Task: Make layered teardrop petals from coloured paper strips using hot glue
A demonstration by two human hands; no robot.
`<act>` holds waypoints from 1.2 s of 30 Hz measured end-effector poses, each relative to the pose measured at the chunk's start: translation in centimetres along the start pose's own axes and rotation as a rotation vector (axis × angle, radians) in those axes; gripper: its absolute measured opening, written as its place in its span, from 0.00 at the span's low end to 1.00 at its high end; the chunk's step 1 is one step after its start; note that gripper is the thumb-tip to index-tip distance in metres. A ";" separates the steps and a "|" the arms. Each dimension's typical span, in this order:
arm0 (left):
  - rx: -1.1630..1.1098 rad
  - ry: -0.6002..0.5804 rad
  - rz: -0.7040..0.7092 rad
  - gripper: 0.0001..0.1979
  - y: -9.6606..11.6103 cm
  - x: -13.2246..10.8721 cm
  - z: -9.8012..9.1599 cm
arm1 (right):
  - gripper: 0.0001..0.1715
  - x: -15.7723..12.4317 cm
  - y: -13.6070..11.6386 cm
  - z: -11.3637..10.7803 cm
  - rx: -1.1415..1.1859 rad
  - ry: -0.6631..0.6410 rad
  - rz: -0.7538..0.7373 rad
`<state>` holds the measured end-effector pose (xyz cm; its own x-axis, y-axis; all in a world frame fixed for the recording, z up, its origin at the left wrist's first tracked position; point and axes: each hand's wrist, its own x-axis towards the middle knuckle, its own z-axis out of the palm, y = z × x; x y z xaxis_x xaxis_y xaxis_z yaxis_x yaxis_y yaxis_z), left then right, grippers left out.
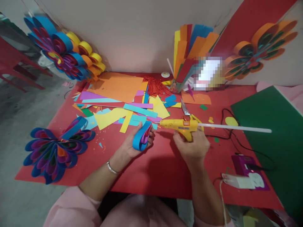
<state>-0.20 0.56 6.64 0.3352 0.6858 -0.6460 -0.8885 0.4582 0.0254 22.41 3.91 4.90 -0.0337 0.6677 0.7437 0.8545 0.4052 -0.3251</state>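
My left hand (132, 145) is closed round a looped paper petal (142, 136), blue outside with purple and red layers inside. My right hand (192, 145) grips a yellow hot glue gun (182, 125) by its handle. The gun's nozzle points left, close to the petal's upper edge. A long white glue stick (236, 128) juts from the back of the gun to the right. Both hands hover over the red table (151, 170).
A finished blue and purple paper flower (54, 148) lies at the left edge. Loose coloured paper strips (127, 113) and sheets cover the middle back. Scissors (186, 110) lie behind the gun. A green board (272, 126), a black cable and a purple power strip (246, 167) are at right.
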 end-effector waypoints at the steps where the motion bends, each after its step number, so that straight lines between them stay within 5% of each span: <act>1: -0.006 0.003 -0.003 0.23 0.0 -0.1 0.0 | 0.07 0.0 -0.1 0.0 -0.003 -0.010 0.004; 21: 0.135 -0.045 0.036 0.20 -0.1 0.0 -0.2 | 0.06 0.1 -0.6 0.0 0.028 -0.038 0.008; 29: 0.187 -0.092 -0.022 0.23 0.0 0.0 -0.6 | 0.15 0.1 -0.4 0.1 0.015 -0.016 0.025; 36: 0.241 -0.140 -0.015 0.20 0.5 0.1 -1.1 | 0.11 0.1 -0.4 -0.1 0.029 -0.025 0.018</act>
<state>-0.96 0.23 5.79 0.4032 0.7416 -0.5361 -0.7881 0.5791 0.2084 22.13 3.79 5.16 -0.0319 0.6899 0.7232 0.8398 0.4108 -0.3549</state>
